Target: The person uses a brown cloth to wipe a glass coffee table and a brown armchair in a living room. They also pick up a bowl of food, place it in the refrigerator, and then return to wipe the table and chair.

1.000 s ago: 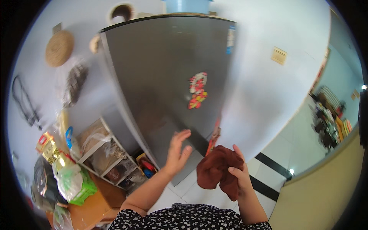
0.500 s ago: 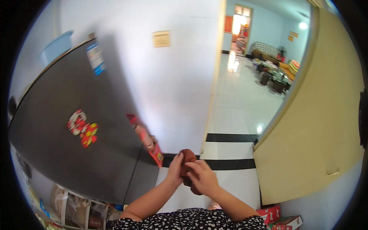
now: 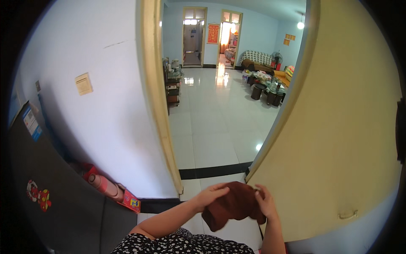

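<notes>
A reddish-brown cloth (image 3: 234, 204) hangs in front of my body, spread between both hands. My left hand (image 3: 210, 197) grips its left upper edge, thumb lying on top of the fabric. At the other side my right hand (image 3: 266, 202) holds the right edge with bent fingers. The cloth's lower edge droops in uneven folds, and whether it is a plain cloth or a garment I cannot tell.
A doorway frame (image 3: 158, 106) opens onto a tiled room with a low table (image 3: 267, 86) and a sofa (image 3: 258, 63). To the right stands the open cream door (image 3: 334, 139) with its handle (image 3: 347, 215). A dark fridge (image 3: 63, 186) and a pink thermos (image 3: 103, 185) are at left.
My view has swung right towards the doorway. The cloth, bunched between close hands before, is now spread wider, and my hands have moved apart.
</notes>
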The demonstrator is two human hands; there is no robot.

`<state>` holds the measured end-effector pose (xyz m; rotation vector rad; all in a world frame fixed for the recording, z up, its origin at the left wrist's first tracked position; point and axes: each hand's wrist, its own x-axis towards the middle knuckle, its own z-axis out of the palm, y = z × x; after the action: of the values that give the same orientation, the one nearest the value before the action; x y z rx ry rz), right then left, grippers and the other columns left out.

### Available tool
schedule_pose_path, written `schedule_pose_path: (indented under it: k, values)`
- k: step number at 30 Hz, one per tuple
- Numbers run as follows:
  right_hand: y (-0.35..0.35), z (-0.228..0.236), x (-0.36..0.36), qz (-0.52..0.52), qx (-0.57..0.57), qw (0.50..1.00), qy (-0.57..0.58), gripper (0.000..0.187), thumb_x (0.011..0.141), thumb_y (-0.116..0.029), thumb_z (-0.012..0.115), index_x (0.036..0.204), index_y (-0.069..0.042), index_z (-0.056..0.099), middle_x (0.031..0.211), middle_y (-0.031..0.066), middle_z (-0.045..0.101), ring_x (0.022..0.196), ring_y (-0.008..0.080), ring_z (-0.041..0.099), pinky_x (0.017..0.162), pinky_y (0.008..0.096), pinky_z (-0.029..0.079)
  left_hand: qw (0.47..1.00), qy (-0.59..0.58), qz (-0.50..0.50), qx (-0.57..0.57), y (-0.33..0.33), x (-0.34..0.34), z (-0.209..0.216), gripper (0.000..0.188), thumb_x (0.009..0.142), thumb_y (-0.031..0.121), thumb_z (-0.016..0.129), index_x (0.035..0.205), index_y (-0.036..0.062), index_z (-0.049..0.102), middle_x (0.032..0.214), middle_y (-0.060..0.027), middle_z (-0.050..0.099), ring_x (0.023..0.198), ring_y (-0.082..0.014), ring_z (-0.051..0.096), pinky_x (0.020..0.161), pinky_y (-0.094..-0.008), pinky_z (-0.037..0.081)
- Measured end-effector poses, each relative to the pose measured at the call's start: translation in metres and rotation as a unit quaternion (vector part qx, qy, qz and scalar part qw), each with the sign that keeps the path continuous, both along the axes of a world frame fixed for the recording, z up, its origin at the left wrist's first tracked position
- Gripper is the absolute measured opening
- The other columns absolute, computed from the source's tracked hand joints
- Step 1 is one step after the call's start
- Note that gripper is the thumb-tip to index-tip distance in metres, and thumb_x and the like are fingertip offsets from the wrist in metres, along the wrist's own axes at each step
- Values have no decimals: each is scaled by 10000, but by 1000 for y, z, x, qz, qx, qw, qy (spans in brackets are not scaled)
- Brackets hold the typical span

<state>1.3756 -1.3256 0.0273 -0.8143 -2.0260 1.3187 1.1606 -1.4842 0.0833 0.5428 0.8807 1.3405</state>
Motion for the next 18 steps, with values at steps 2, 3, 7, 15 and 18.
schedule_pose_path:
  k: [2, 3, 7, 15, 18]
  values:
    - [21, -5, -6, 84, -93, 992, -13, 404, 912, -196, 614, 1280, -53, 531, 1035, 80, 639, 971, 185, 590, 867, 318, 465, 998, 47, 35, 26, 30, -36, -4, 358, 979, 200, 510, 1310, 61, 514, 1197, -66, 604, 1073, -175, 584, 926, -330, 487]
    - [28, -9, -17, 136, -146, 980, -9, 444, 901, -207, 634, 1301, -49, 522, 1054, 67, 631, 971, 172, 577, 869, 312, 462, 995, 77, 44, 35, 40, -52, -3, 347, 981, 218, 513, 1296, 76, 533, 1168, -57, 614, 1048, -160, 589, 902, -318, 498]
    - [83, -20, -79, 231, -281, 928, -86, 426, 915, -203, 620, 1283, -8, 528, 1070, 38, 619, 947, 112, 551, 847, 272, 457, 991, 123, -5, 49, 102, -130, -17, 328, 1000, 237, 464, 1268, 75, 563, 1141, -44, 624, 1057, -141, 569, 921, -296, 470]
    - [225, -14, -246, 182, -66, 981, 18, 565, 895, -111, 634, 1404, -65, 393, 1152, 55, 574, 1062, 125, 533, 902, 280, 433, 868, 461, -137, 122, 259, -268, 4, 341, 923, 156, 508, 1249, 111, 596, 1129, -68, 630, 1062, -170, 570, 944, -289, 420]
    - [274, -34, -318, 214, -36, 975, 53, 533, 876, -68, 646, 1351, -48, 406, 1172, 71, 559, 1077, 173, 552, 909, 315, 450, 837, 477, -168, 206, 321, -299, 12, 457, 859, 109, 512, 1315, 134, 530, 1213, -101, 583, 1099, -217, 563, 974, -317, 414]
